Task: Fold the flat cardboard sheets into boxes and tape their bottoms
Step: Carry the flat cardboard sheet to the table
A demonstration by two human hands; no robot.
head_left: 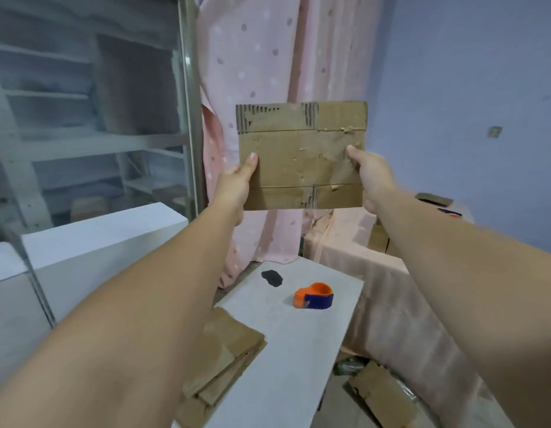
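Firstly, the surface: a white table carries a stack of flat cardboard at its near left edge, an orange-and-blue tape dispenser further back, and a dark patch beyond that. A peach cloth covers a lower surface to the right. Behind hang a pink dotted curtain and a pale blue wall. To the left, a glass pane shows what appears to be shelving, blurred.

The cardboard sheet is held upright in the air above the table, well clear of it, facing the camera. The left hand pinches its left edge, thumb on the front face. The right hand pinches the right edge likewise. The remaining fingers of both are hidden behind the sheet.

The sheet is brown, rectangular and worn: two horizontal creases, torn facing exposing corrugation along the top, and scuffed paper near the right.
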